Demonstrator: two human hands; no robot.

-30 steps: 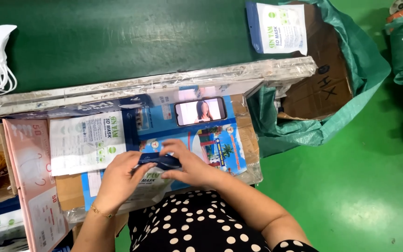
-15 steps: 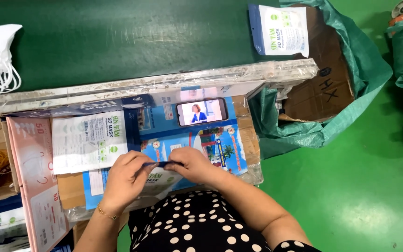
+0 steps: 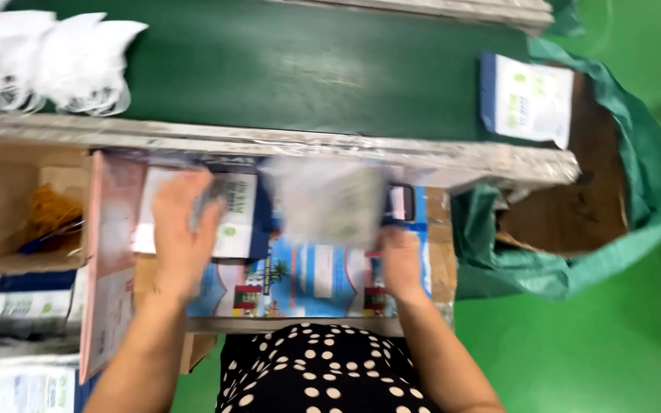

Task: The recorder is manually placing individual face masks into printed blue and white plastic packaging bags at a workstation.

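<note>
White blurred packet (image 3: 330, 200) lies above the right hand (image 3: 401, 260), whose grip pinches it; left hand (image 3: 181, 229) rests flat, released

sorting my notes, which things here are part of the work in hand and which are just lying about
In hand:
- left hand on the stack of white packets
- right hand lifting a blurred packet

Lying about:
- white masks on the green belt
- sealed packet
- phone
- green bag
</note>
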